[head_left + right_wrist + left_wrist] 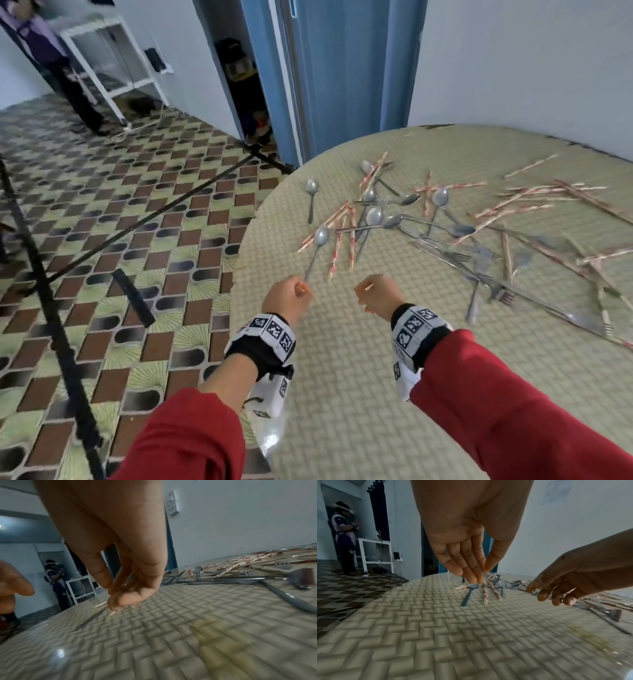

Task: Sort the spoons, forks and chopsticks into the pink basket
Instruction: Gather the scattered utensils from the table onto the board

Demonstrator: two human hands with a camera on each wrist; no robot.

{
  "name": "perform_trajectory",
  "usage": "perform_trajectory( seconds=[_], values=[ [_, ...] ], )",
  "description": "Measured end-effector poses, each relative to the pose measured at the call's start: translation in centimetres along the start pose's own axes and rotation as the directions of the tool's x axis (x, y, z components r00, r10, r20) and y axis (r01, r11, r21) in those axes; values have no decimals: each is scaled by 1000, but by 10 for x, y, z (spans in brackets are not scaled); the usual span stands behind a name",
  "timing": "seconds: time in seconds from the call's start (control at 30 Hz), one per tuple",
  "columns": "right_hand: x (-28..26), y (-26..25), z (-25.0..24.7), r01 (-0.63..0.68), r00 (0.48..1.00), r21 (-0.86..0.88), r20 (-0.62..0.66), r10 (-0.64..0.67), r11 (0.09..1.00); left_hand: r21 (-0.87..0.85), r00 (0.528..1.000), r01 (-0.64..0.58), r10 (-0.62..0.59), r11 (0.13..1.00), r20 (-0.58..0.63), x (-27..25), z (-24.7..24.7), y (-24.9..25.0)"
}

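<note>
Our head view is hiding what the wrist views are showing: our left hand (pixel 462 555) and right hand (pixel 123 588) hovering relaxed, holding nothing, with dull grey metal spoons (pixel 320 240) and red-patterned wooden chopsticks (pixel 337 250) lying scattered just beyond our fingertips.

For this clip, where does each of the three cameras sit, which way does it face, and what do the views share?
Head: worn on the head, looking forward and down at the table; shows both red sleeves, left hand and right hand.
Left wrist: looks along the left hand's fingers at a spoon; the right hand enters at right.
Right wrist: looks along the right hand's curled fingers over forks; the left hand shows at the left edge.
Shared: all show the scattered cutlery; both wrist views show a person standing in the background.
</note>
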State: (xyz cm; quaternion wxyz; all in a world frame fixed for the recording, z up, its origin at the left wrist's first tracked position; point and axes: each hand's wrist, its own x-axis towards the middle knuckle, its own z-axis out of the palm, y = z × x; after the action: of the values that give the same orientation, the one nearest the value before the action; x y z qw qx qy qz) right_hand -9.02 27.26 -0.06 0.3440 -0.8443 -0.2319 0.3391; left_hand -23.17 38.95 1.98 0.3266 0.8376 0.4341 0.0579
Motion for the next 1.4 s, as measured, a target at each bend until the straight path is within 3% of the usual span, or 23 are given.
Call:
perform_trajectory(
  seconds=[0.27,0.43,0.67,0.77,0.83,0.93,1.0,1.1,1.23,1.33,1.4],
  values=[
    [90,-27,12,-103,977,-95,-198,82,990,10,997,16,-17,1000,77,96,18,-8],
    [141,-39,23,-141,958,-189,-275,85,972,38,991,-50,44,998,124,147,30,-14],
    [165,-46,38,-209,916,-145,-374,142,967,65,992,-90,83,994,95,184,47,-20],
    [168,-51,39,-280,900,-97,-373,226,955,70,988,-47,36,996,148,193,49,-20],
    [169,-56,37,-342,876,-73,-386,289,937,64,983,-104,92,993,162,197,49,-19],
    [171,-60,39,-371,845,22,-407,348,928,-6,976,-205,205,979,72,200,48,-15],
    [171,-62,42,-317,869,64,-382,316,946,-81,974,-226,227,971,6,207,46,-11],
    [167,-64,53,-275,916,24,-297,269,961,-115,988,-151,151,982,-12,226,45,-6],
    [164,-62,65,-311,902,-22,-322,288,950,-63,995,-74,77,995,56,246,39,-1],
    [164,-63,64,-310,908,14,-293,301,951,-59,984,-122,128,991,121,258,39,-8],
    [163,-65,62,-299,905,140,-272,327,944,-102,974,-167,180,981,136,263,40,-13]
  ],
)
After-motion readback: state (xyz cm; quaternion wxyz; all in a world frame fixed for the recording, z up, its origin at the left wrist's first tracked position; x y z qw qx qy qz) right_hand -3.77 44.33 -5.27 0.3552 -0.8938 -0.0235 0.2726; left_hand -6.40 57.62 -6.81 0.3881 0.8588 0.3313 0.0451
